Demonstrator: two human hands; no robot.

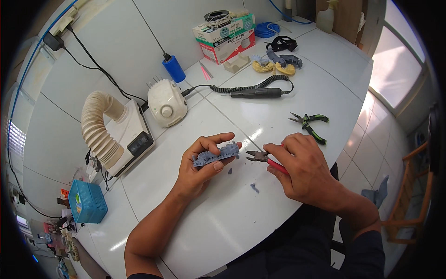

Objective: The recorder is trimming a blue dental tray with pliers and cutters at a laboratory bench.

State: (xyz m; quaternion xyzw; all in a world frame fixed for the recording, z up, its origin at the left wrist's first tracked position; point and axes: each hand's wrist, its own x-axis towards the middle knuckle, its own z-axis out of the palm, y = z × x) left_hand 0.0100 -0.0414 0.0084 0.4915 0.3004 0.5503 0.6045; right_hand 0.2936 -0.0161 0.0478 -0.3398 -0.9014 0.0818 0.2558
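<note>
Left hand (199, 168) holds bumpy grey-blue piece (216, 156), right hand (306, 171) holds red-handled side cutters (264, 158)

The left hand is clamped on the piece, with its thumb on the near side. The right hand is wrapped around the cutters' red handles. The cutters' tips are a little apart, just right of the piece, not touching it. Small grey bits (254, 188) lie between the hands on the white table (200, 232). Past the right hand lie green-and-black pliers (306, 125).
</note>
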